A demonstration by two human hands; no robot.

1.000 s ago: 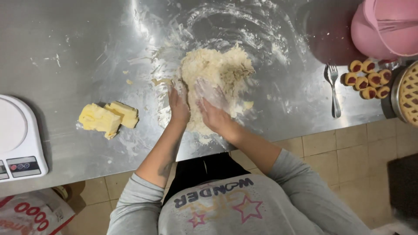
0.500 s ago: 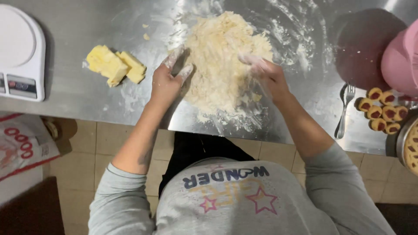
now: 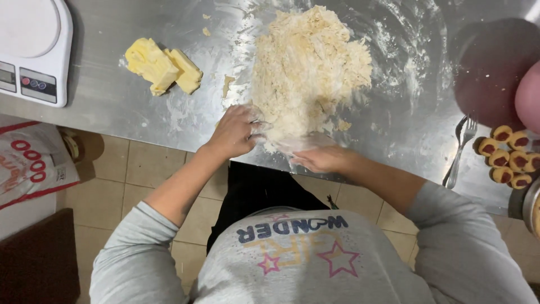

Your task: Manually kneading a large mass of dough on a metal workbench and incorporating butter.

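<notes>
Basically head view only: pale crumbly mound of flour-and-butter dough sits on the floured stainless steel worktop, straight ahead of both hands, its long axis running away from the person. Left hand is at the mound's near-left edge, fingers curled and pressed into the crumbs, not pinching anything separate. Right hand lies flatter at the near edge, palm cupped toward the mound, fingers together, touching loose crumbs; fingertips blurred so exact grip cannot be told. Both hands equally close, mound lies forward of them, between the two wrists. Yellow butter chunks lie well apart to the left, nearer the left hand; white digital kitchen scale further left. Metal fork and small jam-filled pastries off to the right
</notes>
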